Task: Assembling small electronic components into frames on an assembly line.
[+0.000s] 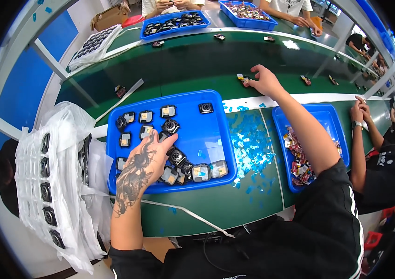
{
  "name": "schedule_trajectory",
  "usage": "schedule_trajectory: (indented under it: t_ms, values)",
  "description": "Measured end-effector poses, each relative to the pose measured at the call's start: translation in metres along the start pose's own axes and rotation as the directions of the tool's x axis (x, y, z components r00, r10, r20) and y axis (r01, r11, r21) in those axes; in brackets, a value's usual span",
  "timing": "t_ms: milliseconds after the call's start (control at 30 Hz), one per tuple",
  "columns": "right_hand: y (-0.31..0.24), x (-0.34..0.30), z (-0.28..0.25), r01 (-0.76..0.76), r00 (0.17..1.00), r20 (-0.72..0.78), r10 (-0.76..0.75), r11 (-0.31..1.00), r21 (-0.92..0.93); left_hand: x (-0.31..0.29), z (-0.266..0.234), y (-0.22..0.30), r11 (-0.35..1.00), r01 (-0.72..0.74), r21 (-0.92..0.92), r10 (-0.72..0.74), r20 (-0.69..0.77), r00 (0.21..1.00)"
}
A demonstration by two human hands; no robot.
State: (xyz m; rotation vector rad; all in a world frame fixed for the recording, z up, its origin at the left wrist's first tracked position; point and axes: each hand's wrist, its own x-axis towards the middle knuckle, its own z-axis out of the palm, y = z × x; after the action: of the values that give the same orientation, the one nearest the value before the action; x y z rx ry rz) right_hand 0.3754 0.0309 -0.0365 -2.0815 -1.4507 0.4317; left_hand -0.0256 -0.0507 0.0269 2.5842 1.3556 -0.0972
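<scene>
My left hand (144,156), tattooed, is low over a blue tray (202,179). Its thumb and fingers close around a small black watch-like case (163,136), partly hidden. About it lie several similar pieces, some showing a round dark back (177,156), others a pale grey-and-yellow inside (168,111). My right hand (265,81) reaches across to the green conveyor belt, thumb and forefinger apart. By its thumb tip lies a small dark part with a yellow tab (243,80); the hand is not closed around it.
Blue film scraps (251,151) cover the bench between the tray and a second blue bin (279,135) of small colourful parts. White moulded trays (44,153) are stacked at the left. More small parts (305,80) sit on the belt. Co-workers sit opposite and at the right (365,114).
</scene>
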Motion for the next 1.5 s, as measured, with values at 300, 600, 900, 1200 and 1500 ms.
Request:
schedule_trajectory:
  t_ms: [300, 600, 900, 1200, 1500]
  values:
    - [0.015, -0.043, -0.09, 0.131, 0.984, -0.143, -0.106, 0.975, 0.182, 0.019, -0.021, -0.011, 0.999, -0.033, 0.027, 0.034, -0.026, 0.999]
    - [-0.043, -0.192, -0.059, -0.134, 0.903, 0.39, -0.18, 0.745, 0.653, 0.044, 0.006, 0.051, 0.56, -0.342, -0.755, 0.168, -0.301, 0.939]
    - [-0.055, -0.226, -0.025, -0.018, 0.942, 0.224, -0.251, 0.627, 0.779, 0.032, 0.01, 0.114, 0.426, -0.368, -0.826, 0.297, -0.257, 0.92]
    - [-0.009, -0.219, -0.087, 0.248, 0.957, -0.154, -0.244, 0.969, 0.008, 0.047, 0.006, 0.104, -0.299, 0.157, -0.941, 0.15, 0.117, 0.982]
    - [0.024, -0.221, -0.089, 0.295, 0.95, -0.021, -0.311, 0.919, -0.261, 0.049, 0.003, 0.103, -0.263, 0.118, -0.958, 0.142, 0.082, 0.986]
